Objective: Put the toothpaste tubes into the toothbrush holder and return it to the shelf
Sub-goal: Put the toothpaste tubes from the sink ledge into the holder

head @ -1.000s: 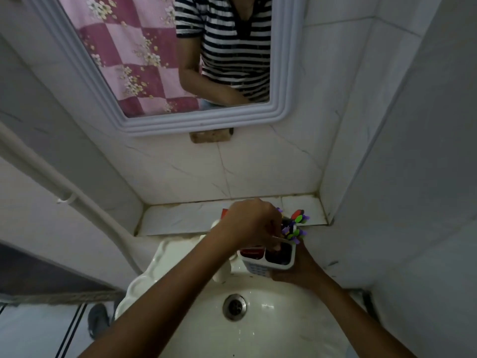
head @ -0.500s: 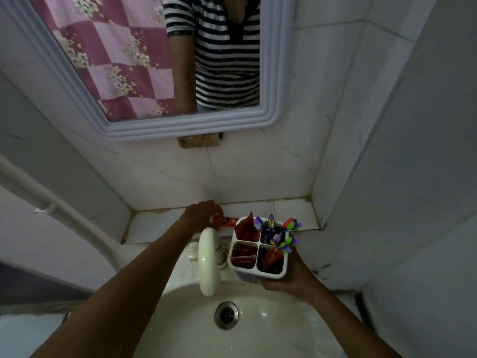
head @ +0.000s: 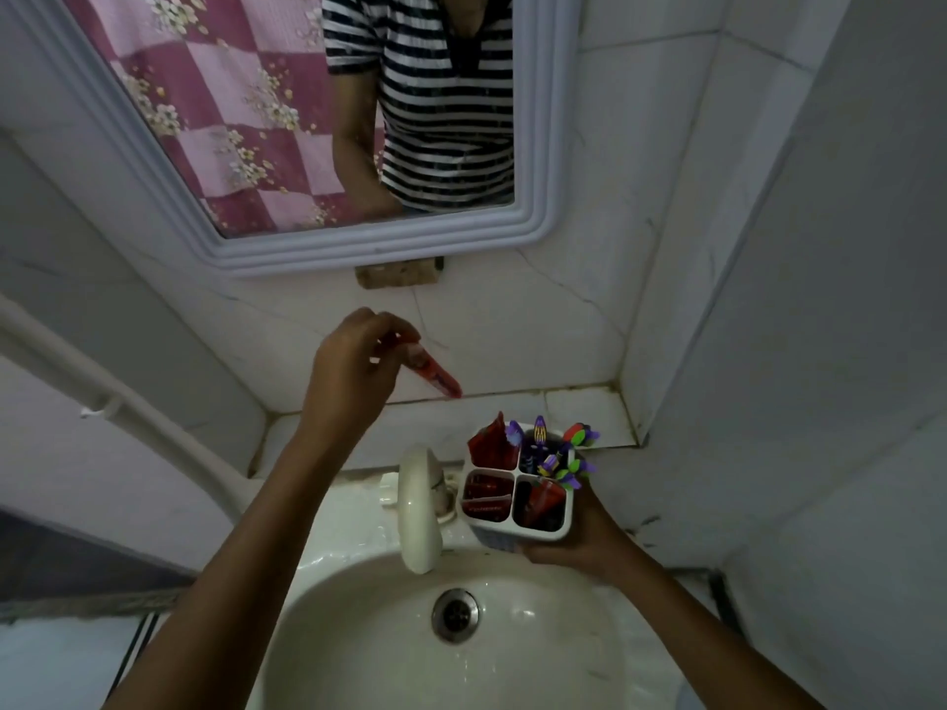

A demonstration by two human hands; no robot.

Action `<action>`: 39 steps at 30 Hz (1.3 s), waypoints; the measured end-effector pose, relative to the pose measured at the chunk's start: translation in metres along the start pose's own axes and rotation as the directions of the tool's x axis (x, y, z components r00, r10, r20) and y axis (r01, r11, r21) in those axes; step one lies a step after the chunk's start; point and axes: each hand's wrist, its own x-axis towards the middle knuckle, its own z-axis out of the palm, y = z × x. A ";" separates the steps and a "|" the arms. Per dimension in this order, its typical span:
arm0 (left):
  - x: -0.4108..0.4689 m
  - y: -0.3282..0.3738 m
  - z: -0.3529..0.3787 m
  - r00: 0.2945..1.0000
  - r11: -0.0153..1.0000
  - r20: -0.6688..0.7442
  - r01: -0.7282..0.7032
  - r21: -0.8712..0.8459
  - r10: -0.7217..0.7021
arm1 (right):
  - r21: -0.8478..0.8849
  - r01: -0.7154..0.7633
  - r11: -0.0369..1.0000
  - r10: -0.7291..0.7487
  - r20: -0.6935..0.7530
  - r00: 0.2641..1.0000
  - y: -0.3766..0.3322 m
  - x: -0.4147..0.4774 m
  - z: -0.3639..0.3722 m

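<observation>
My right hand (head: 579, 543) grips the white toothbrush holder (head: 563, 529) from below, upright over the sink's back right edge. Its four compartments hold red toothpaste tubes (head: 489, 497) in three of them and several colourful toothbrushes (head: 556, 453) in the back right one. My left hand (head: 353, 361) is raised above the tiled shelf (head: 584, 409), up and to the left of the holder. It pinches a red toothpaste tube (head: 433, 374) that slants down to the right, hanging clear of the shelf.
A white faucet (head: 420, 504) stands just left of the holder over the sink basin (head: 410, 658) with its metal drain (head: 455, 614). A framed mirror (head: 358, 243) hangs above, tiled walls close in on the right, and a white pipe (head: 102, 402) runs along the left.
My left hand went from the holder to the shelf, took a red tube there and lifted it up. The holder in my right hand stayed nearly still.
</observation>
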 end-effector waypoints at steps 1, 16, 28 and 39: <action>-0.002 0.014 -0.011 1.000 0.999 -0.010 -0.005 -0.044 0.004 | -0.002 0.000 1.000 0.000 -0.001 1.000 0.001 0.001 0.000; -0.049 0.090 0.065 0.827 0.979 0.561 -0.139 0.151 0.031 | -0.021 0.036 0.999 -0.037 -0.006 0.999 0.012 0.004 -0.003; -0.086 0.078 0.089 0.764 0.913 0.640 -0.198 0.356 -0.084 | -0.149 -0.014 0.989 0.015 0.005 1.000 0.021 0.010 -0.002; -0.060 0.061 0.002 0.952 0.987 0.275 0.104 0.119 -0.133 | 0.146 0.058 0.988 -0.029 -0.193 0.981 -0.012 -0.025 -0.004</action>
